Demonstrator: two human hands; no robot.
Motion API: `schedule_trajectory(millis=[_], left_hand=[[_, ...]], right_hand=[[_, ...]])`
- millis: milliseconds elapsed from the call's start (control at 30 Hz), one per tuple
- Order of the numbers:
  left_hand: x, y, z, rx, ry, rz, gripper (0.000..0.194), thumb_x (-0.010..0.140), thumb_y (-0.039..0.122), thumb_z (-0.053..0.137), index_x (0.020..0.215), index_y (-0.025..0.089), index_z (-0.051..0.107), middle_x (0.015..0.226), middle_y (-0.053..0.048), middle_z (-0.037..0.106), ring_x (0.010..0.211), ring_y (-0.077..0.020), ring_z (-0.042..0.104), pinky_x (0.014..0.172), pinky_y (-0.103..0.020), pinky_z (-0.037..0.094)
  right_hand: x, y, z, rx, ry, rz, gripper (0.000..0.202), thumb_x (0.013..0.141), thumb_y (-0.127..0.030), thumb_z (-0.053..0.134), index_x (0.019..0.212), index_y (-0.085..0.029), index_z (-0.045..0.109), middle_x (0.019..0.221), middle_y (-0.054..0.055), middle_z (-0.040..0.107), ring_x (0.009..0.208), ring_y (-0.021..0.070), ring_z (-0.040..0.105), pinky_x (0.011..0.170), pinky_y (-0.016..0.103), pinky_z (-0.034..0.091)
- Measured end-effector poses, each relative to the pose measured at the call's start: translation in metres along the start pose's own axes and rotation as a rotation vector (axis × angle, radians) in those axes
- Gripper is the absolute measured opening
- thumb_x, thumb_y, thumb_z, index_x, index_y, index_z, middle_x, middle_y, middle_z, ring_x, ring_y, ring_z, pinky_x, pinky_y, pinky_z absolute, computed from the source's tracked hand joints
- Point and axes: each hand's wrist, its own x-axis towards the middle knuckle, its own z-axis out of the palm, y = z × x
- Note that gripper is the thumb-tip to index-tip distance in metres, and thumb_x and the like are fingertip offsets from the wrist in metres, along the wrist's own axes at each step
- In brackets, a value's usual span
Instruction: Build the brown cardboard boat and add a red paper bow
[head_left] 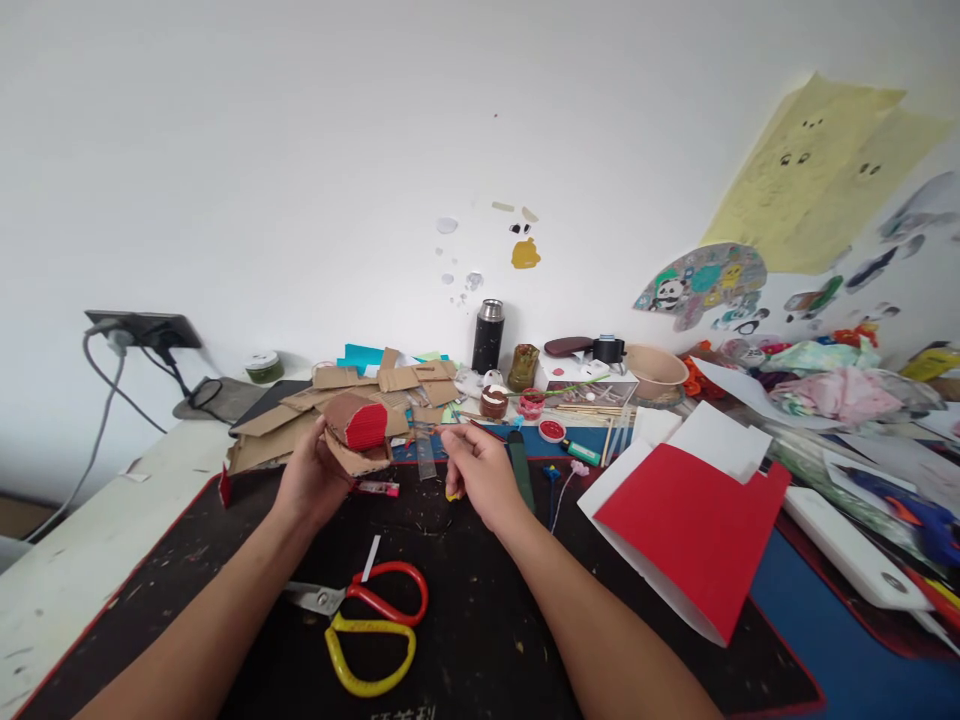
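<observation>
A small cardboard model [358, 428] with a rounded red ribbed face and an opening below rests in my left hand [311, 480], whose fingers are wrapped round its left side and underside. To the right of it, my right hand [480, 470] is raised with fingers curled together in a pinch. A bit of yellow [453, 495] shows below those fingertips; whether they grip it is unclear. Scissors [360, 610] with one red and one yellow handle lie on the black mat [480, 640] below my hands. A white paper strip [371, 558] touches the red handle.
Cardboard scraps [270, 430] are piled behind my left hand. A black flask [488, 338], paint jars [493, 402] and a pink bowl [657, 370] stand along the wall. Folded red paper [690, 540] lies to the right, beside a white glue gun-like or bar-shaped device [855, 550].
</observation>
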Motion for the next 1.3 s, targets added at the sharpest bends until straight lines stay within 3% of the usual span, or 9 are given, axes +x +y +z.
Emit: schedule_trajectory(millis=[133,367,667,833,1067,1300], left_hand=[[-0.008,-0.003,0.005,0.039,-0.021,-0.087,0.032,0.111,0.026,0.052,0.112,0.013,0.081,0.091,-0.011,0.087,0.072,-0.0233,0.080,0.068,-0.033,0.068],[-0.017,-0.007,0.014,0.103,-0.077,-0.205,0.032,0.110,0.028,0.053,0.109,0.013,0.081,0.076,-0.009,0.082,0.055,-0.0228,0.073,0.055,-0.031,0.061],[-0.018,-0.009,0.010,0.191,-0.105,-0.293,0.032,0.108,0.030,0.057,0.121,0.012,0.080,0.074,-0.010,0.083,0.054,-0.0259,0.075,0.057,-0.034,0.063],[-0.016,-0.009,0.008,0.210,-0.115,-0.314,0.032,0.107,0.033,0.058,0.112,0.012,0.082,0.072,-0.010,0.082,0.054,-0.0264,0.075,0.056,-0.034,0.063],[-0.013,-0.015,0.006,0.180,-0.105,-0.291,0.033,0.099,0.034,0.071,0.121,0.012,0.081,0.091,-0.014,0.088,0.088,-0.0352,0.086,0.085,-0.041,0.070],[-0.013,-0.015,0.005,0.175,-0.087,-0.273,0.031,0.100,0.032,0.071,0.123,0.013,0.081,0.093,-0.014,0.088,0.091,-0.0367,0.086,0.083,-0.043,0.071]], right_hand=[[-0.001,0.007,0.005,-0.037,-0.104,0.021,0.062,0.091,-0.075,0.073,0.113,-0.017,0.075,0.049,-0.008,0.057,0.039,0.0135,0.053,0.041,0.023,0.038],[-0.004,0.005,0.006,-0.027,-0.143,0.016,0.064,0.091,-0.081,0.071,0.108,-0.019,0.072,0.051,-0.008,0.058,0.040,0.0136,0.055,0.042,0.023,0.038],[-0.008,0.001,0.009,0.008,-0.189,0.024,0.064,0.090,-0.082,0.072,0.106,-0.020,0.070,0.052,-0.009,0.058,0.040,0.0127,0.054,0.040,0.022,0.036],[-0.009,0.000,0.011,0.008,-0.208,0.046,0.061,0.092,-0.079,0.072,0.109,-0.020,0.071,0.053,-0.009,0.059,0.041,0.0127,0.056,0.041,0.022,0.037],[-0.008,0.000,0.009,0.059,-0.202,0.057,0.060,0.090,-0.079,0.074,0.103,-0.021,0.070,0.052,-0.008,0.059,0.041,0.0129,0.055,0.040,0.023,0.036],[-0.008,0.000,0.009,0.039,-0.208,0.100,0.064,0.087,-0.083,0.075,0.106,-0.022,0.070,0.055,-0.008,0.059,0.042,0.0128,0.055,0.041,0.023,0.036]])
